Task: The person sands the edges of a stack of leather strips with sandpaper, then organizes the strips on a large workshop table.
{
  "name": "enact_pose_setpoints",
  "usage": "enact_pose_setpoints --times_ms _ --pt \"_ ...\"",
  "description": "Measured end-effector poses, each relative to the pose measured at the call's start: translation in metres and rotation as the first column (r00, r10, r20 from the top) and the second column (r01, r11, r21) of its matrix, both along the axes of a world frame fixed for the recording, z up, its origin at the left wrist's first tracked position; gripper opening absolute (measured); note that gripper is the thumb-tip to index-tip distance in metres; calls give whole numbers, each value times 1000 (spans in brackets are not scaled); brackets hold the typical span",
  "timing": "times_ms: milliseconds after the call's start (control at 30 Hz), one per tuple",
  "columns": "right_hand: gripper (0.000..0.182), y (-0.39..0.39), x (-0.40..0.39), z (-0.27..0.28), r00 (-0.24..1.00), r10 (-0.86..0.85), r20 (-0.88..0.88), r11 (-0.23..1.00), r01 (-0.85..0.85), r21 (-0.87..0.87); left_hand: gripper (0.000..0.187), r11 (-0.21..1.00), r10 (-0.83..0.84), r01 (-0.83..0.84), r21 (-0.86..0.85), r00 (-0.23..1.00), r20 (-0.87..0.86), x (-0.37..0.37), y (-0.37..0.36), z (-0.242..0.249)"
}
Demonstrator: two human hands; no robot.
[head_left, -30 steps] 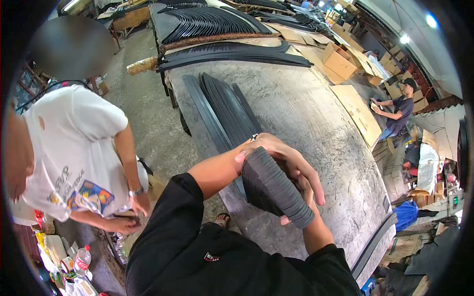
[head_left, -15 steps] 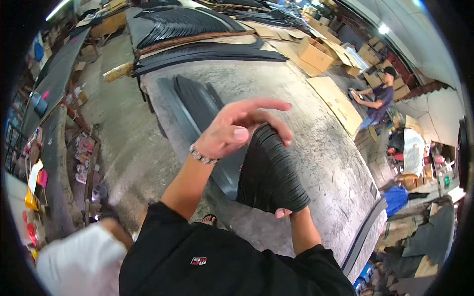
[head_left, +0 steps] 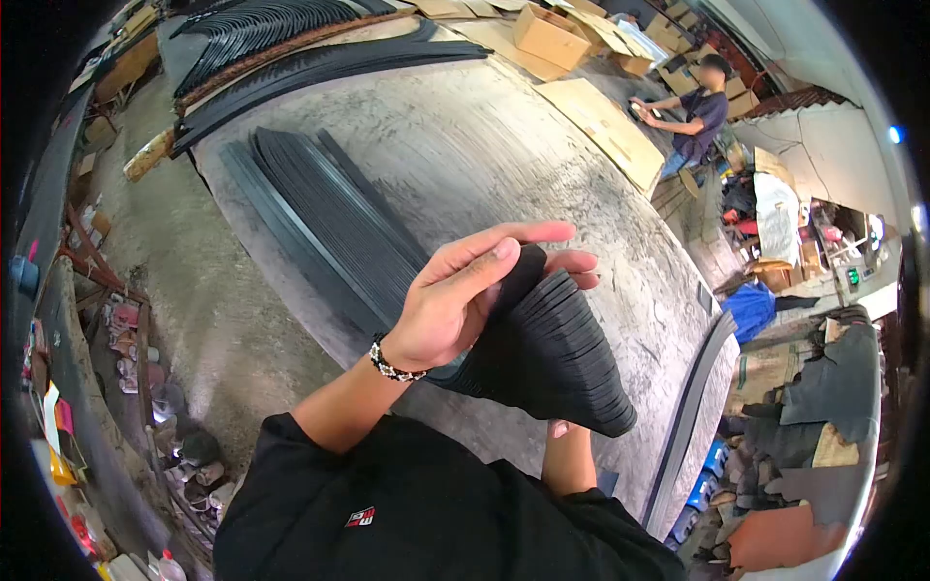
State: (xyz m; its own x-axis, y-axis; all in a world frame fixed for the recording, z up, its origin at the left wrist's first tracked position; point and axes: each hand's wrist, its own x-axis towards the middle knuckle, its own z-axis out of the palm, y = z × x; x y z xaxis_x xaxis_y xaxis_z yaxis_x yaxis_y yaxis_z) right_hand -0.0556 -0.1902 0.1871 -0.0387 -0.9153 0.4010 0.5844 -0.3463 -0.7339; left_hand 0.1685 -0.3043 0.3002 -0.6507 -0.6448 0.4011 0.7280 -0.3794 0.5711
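Note:
A thick bundle of thin black strips [head_left: 557, 349] is held up in front of my chest, its layered edges fanned out. My left hand [head_left: 441, 310], with a beaded bracelet on its wrist, is closed around the bundle's upper end, thumb on the near side and fingertips beyond it. Some strips there stand apart from the others. My right hand [head_left: 559, 429] supports the lower end from below; most of it is hidden behind the strips. On the table [head_left: 465, 126], just past my left hand, lies a row of long dark strips [head_left: 334, 213].
More curved black strips [head_left: 320, 82] are piled at the table's far end. One long strip [head_left: 688, 416] lies along the right edge. Flat cardboard [head_left: 605, 131] and an open box [head_left: 550, 41] are at the back right, where another person [head_left: 699, 111] works.
My left hand has closed on the top of the bundle, where a gap between strips now shows. The view has shifted, and a white-clothed shape at lower left is gone.

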Motion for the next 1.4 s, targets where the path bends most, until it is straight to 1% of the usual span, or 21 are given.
enact_pose_setpoints --times_ms 200,300,500,600,700,800,900,1000,1100,1200,1300,1400 --pt "130 12 -10 -9 998 -42 45 999 43 -10 52 995 -51 46 -87 997 -52 -14 -8 -14" --pt "131 13 -12 -11 997 -42 57 999 42 -12 52 994 -30 28 -103 1000 -10 -15 -9 -16" --pt "133 5 -9 -16 997 -32 66 999 32 -5 52 995 -34 32 -98 999 -19 -13 -10 -17" --pt "134 -1 -7 -17 997 -25 66 1000 26 -4 57 995 -54 50 -88 998 -38 -13 -10 -19" --pt "134 -6 -4 -17 998 -14 62 1000 14 -2 67 977 -54 8 -214 976 -209 -20 -14 -30" --pt "135 -8 -5 -17 998 -6 58 1000 6 3 75 955 4 -22 -295 998 -61 -12 -13 -29" --pt "136 -8 -5 -20 998 4 60 1000 -4 6 74 977 -35 21 -211 997 -63 -10 -11 -30" --pt "137 -1 -4 -23 999 12 52 1000 -12 10 65 992 -76 58 -110 982 -175 -13 -7 -31" --pt "138 7 -4 -27 999 25 47 1000 -25 15 73 989 -85 71 -128 991 -104 -8 -9 -32" --pt "139 16 -5 -31 999 38 31 999 -39 23 76 989 -106 94 -114 988 -110 -6 -9 -33" --pt "140 24 -7 -33 998 66 8 997 -66 29 78 977 -97 73 -200 989 -114 -4 -9 -37" --pt "141 33 -14 -30 991 124 -50 992 -122 42 80 967 -132 111 -228 988 -81 -3 -7 -37"
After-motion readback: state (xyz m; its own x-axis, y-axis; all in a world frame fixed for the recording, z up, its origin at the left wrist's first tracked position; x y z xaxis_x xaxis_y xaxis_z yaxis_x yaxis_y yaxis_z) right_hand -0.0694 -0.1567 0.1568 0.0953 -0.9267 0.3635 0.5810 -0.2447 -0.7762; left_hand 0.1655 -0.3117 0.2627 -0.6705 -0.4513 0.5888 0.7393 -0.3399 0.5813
